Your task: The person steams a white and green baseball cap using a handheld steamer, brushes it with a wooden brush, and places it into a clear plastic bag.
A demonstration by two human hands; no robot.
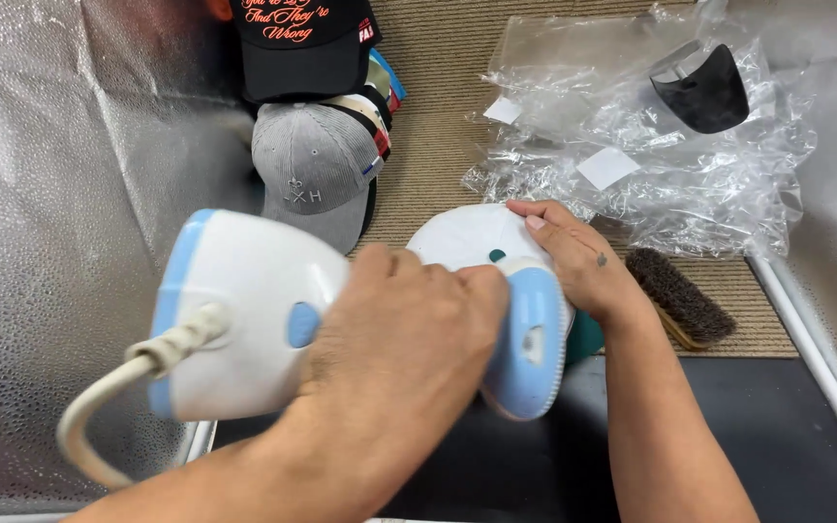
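My left hand (404,334) grips the handle of a white and light-blue handheld steamer (244,310). Its blue head (532,339) presses against a white cap (467,237) with a teal top button and a teal brim (585,336). The steamer's thick white cord (99,407) loops off to the lower left. My right hand (573,257) lies flat on the cap's crown, fingers pointing left, steadying it beside the steamer head. Much of the cap is hidden by both hands and the steamer.
A stack of caps lies at the back, a grey corduroy one (312,165) in front and a black one (302,39) behind. Crinkled clear plastic bags (632,145) hold a black brim piece (704,92). A bristle brush (680,300) lies at right. Silver foil sheeting (60,145) lines the sides.
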